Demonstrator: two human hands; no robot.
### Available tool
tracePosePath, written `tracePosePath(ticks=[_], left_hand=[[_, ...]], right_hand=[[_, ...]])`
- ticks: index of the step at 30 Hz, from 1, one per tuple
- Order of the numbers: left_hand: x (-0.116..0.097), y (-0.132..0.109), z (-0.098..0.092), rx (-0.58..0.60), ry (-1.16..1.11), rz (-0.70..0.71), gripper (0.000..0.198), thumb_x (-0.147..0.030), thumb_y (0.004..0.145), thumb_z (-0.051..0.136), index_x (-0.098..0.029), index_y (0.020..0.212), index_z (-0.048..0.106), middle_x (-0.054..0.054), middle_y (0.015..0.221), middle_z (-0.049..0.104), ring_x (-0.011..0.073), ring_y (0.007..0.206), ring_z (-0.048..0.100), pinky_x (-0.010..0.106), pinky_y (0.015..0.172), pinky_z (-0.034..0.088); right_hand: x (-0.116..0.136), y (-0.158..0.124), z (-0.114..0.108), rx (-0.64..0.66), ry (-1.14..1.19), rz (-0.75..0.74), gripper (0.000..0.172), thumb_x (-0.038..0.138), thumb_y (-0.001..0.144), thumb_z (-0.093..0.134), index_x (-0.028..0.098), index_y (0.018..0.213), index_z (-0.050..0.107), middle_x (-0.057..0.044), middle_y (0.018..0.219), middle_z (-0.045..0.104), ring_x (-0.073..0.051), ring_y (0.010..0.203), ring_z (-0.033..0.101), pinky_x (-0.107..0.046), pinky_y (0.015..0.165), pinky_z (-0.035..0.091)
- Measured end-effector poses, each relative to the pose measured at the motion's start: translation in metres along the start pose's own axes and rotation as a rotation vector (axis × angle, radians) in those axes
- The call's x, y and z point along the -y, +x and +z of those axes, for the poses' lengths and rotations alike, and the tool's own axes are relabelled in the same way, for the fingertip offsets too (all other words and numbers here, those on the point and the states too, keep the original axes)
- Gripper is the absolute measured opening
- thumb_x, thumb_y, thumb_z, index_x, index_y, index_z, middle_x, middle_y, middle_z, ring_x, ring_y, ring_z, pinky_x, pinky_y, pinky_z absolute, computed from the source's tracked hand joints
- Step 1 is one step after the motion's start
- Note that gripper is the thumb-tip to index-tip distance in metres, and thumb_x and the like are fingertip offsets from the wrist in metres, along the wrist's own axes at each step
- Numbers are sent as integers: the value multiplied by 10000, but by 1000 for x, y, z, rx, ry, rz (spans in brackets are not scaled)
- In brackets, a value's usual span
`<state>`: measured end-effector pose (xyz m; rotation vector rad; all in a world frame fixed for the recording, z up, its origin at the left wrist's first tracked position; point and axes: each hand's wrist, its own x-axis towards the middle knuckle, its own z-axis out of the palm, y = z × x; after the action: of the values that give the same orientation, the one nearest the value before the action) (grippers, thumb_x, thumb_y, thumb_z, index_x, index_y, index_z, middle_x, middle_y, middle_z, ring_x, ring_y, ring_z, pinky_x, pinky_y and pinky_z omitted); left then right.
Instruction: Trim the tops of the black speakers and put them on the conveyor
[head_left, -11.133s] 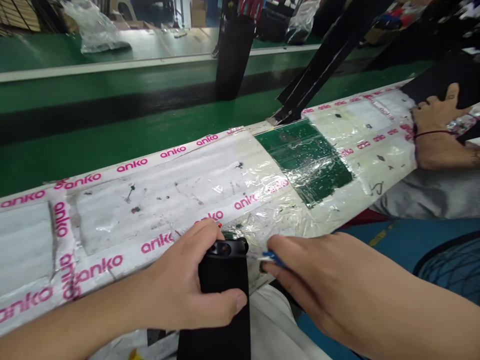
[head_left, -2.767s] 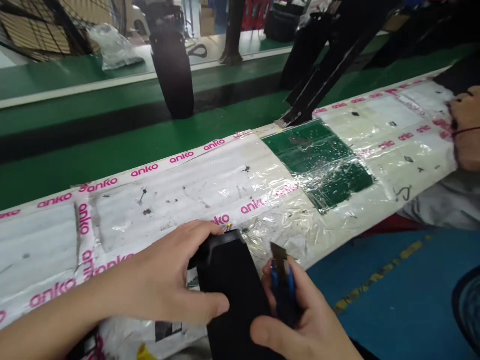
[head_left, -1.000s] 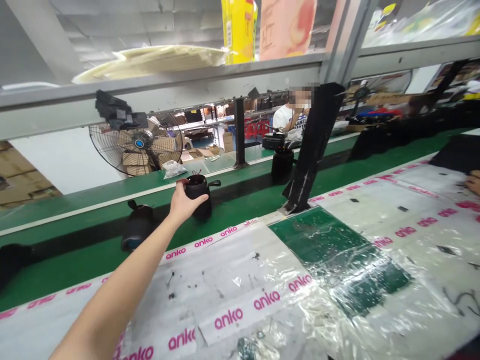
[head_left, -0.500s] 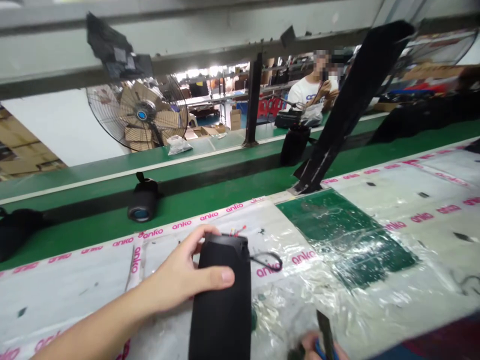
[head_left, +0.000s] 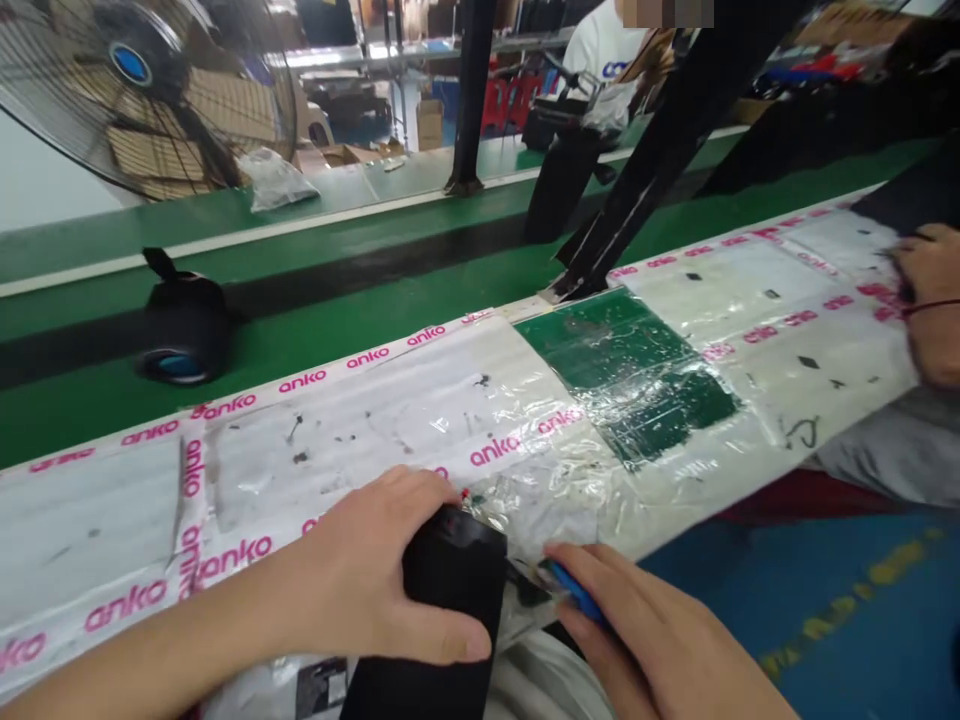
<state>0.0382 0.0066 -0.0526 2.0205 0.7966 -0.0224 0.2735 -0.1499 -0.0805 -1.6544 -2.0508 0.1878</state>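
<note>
Right hand (head_left: 660,640), closed around a blue-handled tool (head_left: 576,592), has been brought beside the black case (head_left: 456,568), gripped by the left hand (head_left: 360,580).

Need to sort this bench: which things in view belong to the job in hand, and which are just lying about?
Job in hand:
black unit in the left hand
blue-handled tool in the right hand
probably the rounded dark unit on the green surface

Just lying about, seemingly:
plastic bag
dark scrap on the worktop

Case (head_left: 457,565) left of tool (head_left: 576,592) — fan (head_left: 133,66) beyond bench (head_left: 420,395).
</note>
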Motion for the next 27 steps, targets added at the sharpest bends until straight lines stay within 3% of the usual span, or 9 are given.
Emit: tracePosePath(ticks=[2, 6, 13, 27], left_hand=[[5, 7, 5, -15, -101, 94, 643, -593, 657, 901, -231, 1118, 635, 82, 1098, 616, 333, 1053, 588, 479, 903, 526], [17, 14, 18, -36, -297, 243, 623, -460, 677, 944, -252, 1126, 566, 41, 1108, 523, 284, 1101, 511, 434, 981, 468], [21, 16, 20, -22, -418, 219, 625, -404, 636, 973, -252, 1086, 566, 22, 1055, 538, 257, 990, 554, 402, 894, 485], [29, 13, 23, -44, -367, 265, 681, -473, 657, 968, -295, 1160, 545, 34, 1077, 529, 315, 1099, 540, 516, 1066, 440]], right_hand=[[-2, 14, -5, 58, -146, -113, 313, 150, 1033, 394, 179, 1299, 555, -100, 966, 756, -245, 765, 744, -333, 598, 609], [-1, 28, -10, 161, -213, -155, 334, 104, 983, 407, 170, 1288, 526, -67, 886, 715, -240, 673, 690, -358, 541, 555], [3, 32, -15, 243, -258, -207, 388, 85, 917, 439, 156, 1282, 551, -59, 885, 712, -245, 683, 664, -375, 582, 515], [9, 32, -17, 247, -338, -214, 420, 75, 865, 435, 148, 1262, 552, -48, 861, 714, -239, 675, 669, -374, 596, 482]])
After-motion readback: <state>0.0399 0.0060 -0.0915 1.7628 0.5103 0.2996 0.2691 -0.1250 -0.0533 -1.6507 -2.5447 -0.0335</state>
